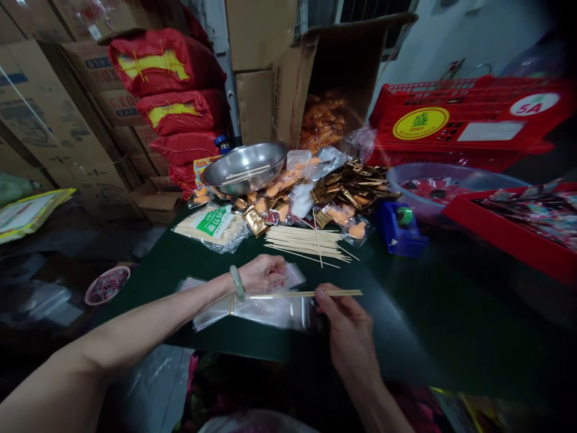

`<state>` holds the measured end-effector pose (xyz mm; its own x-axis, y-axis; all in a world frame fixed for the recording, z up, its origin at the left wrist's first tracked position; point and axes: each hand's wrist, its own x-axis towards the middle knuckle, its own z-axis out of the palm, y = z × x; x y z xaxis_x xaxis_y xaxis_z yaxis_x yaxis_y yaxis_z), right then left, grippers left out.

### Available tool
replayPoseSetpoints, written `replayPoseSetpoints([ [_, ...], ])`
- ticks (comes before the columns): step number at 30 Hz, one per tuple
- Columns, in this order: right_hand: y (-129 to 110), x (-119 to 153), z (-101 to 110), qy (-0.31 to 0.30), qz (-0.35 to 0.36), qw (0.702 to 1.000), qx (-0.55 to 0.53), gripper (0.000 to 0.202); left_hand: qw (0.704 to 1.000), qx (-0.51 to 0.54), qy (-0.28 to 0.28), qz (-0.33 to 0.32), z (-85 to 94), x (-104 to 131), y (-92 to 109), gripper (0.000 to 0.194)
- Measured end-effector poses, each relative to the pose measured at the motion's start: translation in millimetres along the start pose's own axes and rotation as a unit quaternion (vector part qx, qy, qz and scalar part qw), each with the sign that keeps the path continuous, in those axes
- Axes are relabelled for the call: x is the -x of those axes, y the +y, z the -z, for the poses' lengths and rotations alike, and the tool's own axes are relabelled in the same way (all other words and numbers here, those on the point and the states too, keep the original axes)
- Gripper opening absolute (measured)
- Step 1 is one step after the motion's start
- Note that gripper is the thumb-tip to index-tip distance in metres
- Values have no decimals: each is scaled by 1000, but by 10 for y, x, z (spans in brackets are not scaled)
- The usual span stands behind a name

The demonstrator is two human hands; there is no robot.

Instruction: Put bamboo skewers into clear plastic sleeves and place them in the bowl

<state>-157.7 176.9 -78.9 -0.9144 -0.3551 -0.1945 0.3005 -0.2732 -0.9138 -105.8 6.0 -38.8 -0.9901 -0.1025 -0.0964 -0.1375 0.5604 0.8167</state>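
Observation:
My right hand (349, 322) pinches thin bamboo sticks (336, 293) between thumb and fingers; they lie level and point left across a stack of clear plastic bags (265, 311). Over the top of that stack my left hand (264, 273), with a pale green bangle at the wrist, has its fingers curled on the edge of a clear plastic bag (295, 275). Its fingertips are partly hidden. A rubber band crosses the stack near the bangle. Just beyond both hands lies a loose pile of bamboo sticks (302, 242) on the dark green table (396, 337).
Behind the sticks are a packed bag of sticks (214, 225), a steel bowl (246, 165), gold sachets (356, 183) and wrapped orange pieces (356, 230). A blue tape dispenser (399, 231), a clear basin (451, 171) and red baskets (469, 120) stand right. An open carton (288, 96) stands behind.

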Motion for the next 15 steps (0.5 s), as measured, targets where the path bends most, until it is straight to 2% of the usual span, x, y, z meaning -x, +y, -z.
replayPoseSetpoints([
  [5,-109,-60,-104,-28,7,999,-16,18,999,44,18,-3,-64,-72,41,16],
  [9,-298,-207,-31,40,64,996,-43,13,997,68,45,-12,-10,-98,87,17],
  [12,-338,-256,-8,60,63,995,-54,13,985,163,57,-10,21,-133,124,16],
  [15,-269,-200,-92,27,35,998,-54,13,957,282,68,-7,26,-166,171,28],
])
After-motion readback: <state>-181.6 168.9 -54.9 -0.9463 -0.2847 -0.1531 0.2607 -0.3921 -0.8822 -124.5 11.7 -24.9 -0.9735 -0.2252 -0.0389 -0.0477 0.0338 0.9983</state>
